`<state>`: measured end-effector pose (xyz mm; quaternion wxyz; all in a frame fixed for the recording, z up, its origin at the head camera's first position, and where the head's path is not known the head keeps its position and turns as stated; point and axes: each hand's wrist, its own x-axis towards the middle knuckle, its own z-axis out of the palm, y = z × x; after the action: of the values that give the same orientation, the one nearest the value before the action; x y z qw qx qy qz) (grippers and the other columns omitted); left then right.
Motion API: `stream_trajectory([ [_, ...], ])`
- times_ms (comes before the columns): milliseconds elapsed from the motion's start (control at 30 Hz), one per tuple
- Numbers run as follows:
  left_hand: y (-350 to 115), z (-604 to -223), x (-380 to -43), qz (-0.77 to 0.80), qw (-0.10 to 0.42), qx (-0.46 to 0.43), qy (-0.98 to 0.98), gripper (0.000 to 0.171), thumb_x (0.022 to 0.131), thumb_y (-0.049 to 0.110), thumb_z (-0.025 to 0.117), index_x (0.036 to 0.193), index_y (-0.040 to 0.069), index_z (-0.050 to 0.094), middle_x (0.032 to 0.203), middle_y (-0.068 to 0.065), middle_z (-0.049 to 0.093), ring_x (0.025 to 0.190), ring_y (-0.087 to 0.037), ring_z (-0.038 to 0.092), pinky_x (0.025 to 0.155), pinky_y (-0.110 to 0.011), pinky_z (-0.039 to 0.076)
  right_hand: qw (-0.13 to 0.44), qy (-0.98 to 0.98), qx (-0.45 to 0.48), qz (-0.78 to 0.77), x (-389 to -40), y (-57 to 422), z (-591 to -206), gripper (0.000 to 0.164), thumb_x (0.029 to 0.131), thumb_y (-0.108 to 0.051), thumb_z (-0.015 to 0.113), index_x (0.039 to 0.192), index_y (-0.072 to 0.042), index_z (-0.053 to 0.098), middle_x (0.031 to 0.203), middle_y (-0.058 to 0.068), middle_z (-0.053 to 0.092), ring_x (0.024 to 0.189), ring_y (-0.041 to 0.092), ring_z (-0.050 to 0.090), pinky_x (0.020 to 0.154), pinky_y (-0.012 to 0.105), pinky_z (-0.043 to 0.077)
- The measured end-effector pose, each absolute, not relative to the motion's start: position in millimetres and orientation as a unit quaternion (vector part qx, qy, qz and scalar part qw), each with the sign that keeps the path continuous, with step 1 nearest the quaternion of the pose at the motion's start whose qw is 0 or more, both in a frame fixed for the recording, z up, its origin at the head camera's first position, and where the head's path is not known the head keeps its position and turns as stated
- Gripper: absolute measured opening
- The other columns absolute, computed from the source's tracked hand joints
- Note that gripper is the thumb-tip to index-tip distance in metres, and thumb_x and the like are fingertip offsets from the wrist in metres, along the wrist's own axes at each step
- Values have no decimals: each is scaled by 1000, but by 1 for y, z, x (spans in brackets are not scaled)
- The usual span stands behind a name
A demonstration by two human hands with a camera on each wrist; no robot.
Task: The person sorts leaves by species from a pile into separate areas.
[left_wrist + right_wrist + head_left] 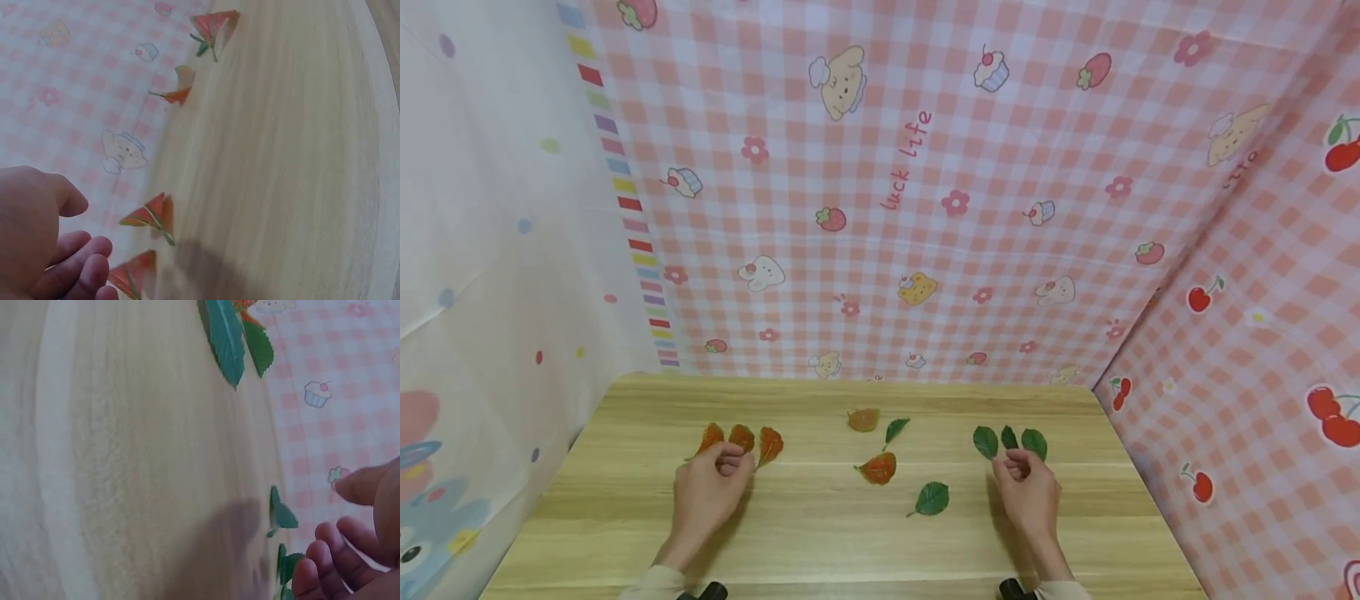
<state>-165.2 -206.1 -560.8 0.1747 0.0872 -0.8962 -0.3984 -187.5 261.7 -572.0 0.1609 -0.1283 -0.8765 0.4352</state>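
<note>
Your left hand point(709, 490), loosely curled and empty, hid bits of three orange leaves point(741, 437). Your right hand point(1029, 493), loosely curled and empty too, was by three green leaves point(1033, 442). Two more orange leaves point(878, 469) and two more green leaves point(932, 498) lay between your hands on the wooden table point(820, 542). Pink checked cloth point(790, 217) hung behind.

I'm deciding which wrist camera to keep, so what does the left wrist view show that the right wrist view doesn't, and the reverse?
Only the left wrist view shows the left hand and the two orange leaves nearest it.

Only the right wrist view shows the right hand and the small-looking green leaves beside its fingers.

Both share the wooden tabletop and the pink checked cloth with a cupcake print.
</note>
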Motion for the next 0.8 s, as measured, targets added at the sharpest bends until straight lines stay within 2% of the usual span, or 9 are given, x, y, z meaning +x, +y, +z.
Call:
stream_trajectory([
  [200, -197, -552, -163, -402, 208, 47, -891, 11, 98, 14, 83, 102, 4, 84, 86, -3, 82, 75, -5, 70, 70, -20, 56, 144, -888, -61, 432, -179, 253, -566, 29, 102, -11, 85, 128, 0, 77, 114, 15, 80, 91, 10, 70, 75, 18, 56],
  [333, -185, -551, -165, -405, 207, 19, -890, 9, 97, 11, 85, 103, 5, 83, 86, -2, 81, 78, -9, 72, 73, -22, 58, 137, -893, -19, 429, -176, 247, -564, 31, 101, -10, 86, 130, -1, 77, 117, 14, 80, 101, 22, 74, 80, 22, 59],
  [467, -172, -552, -166, -416, 191, -3, -889, 13, 96, 10, 86, 107, 5, 83, 89, -1, 82, 82, -12, 74, 78, -28, 61, 129, -894, 15, 429, -174, 242, -564, 31, 101, -11, 86, 130, -2, 77, 121, 13, 81, 108, 28, 74, 85, 25, 62],
  [667, -151, -557, -166, -426, 140, -40, -893, 24, 97, 12, 86, 119, 5, 82, 97, 1, 82, 90, -12, 74, 84, -32, 62, 108, -894, 62, 431, -172, 236, -568, 22, 101, -7, 85, 122, -3, 80, 120, 11, 82, 101, 22, 74, 83, 25, 63],
  [800, -139, -558, -166, -435, 94, -60, -894, 28, 98, 12, 85, 125, 6, 81, 107, -3, 84, 101, -15, 76, 93, -35, 64, 77, -895, 85, 431, -171, 232, -571, 22, 100, -4, 85, 122, -5, 80, 116, 8, 80, 99, 18, 74, 82, 25, 63],
])
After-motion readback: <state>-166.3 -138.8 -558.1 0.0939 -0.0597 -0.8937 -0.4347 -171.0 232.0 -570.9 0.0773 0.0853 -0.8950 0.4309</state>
